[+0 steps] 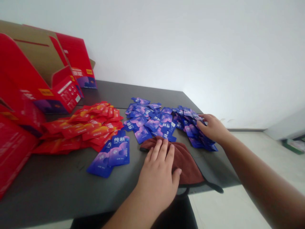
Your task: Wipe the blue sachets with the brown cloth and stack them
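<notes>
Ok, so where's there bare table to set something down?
The table is bare at near left, before the red sachets and two overlapping blue sachets, and along the wall behind the middle blue heap. Crowded mid-table: brown cloth under the left hand, right blue heap under the right hand.

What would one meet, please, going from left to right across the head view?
Foreground red box → red sachet pile → overlapping pair of blue sachets → left hand → right hand.
</notes>
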A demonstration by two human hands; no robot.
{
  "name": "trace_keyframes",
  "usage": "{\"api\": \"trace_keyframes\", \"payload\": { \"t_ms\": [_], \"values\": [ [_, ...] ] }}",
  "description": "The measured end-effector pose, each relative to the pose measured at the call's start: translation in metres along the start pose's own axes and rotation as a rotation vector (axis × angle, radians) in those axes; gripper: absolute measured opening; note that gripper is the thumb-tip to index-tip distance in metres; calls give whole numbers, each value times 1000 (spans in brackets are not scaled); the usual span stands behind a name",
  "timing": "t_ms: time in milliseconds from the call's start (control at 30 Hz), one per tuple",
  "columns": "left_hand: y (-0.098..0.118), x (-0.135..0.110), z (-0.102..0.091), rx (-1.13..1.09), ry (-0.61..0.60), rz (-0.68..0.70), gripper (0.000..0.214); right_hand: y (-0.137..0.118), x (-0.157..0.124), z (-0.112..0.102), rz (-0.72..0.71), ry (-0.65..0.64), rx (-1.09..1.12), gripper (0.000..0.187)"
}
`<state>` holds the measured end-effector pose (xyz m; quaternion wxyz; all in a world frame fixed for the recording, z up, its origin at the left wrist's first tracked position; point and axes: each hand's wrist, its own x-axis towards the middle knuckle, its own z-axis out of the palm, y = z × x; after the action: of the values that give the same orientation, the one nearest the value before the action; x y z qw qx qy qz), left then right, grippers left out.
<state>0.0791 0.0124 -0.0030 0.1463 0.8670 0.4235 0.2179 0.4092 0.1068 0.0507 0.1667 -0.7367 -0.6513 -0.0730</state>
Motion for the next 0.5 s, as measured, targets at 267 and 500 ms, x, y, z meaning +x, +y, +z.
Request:
{"api": "trace_keyframes", "payload": {
  "t_ms": [267, 500],
  "values": [
    [0, 0, 1, 3, 9, 2, 71, -10, -24, -20, 25, 19, -8, 49],
    [0, -1, 1, 15, -3, 5, 71, -18, -60, -47, 56, 13, 20, 45]
  ]
}}
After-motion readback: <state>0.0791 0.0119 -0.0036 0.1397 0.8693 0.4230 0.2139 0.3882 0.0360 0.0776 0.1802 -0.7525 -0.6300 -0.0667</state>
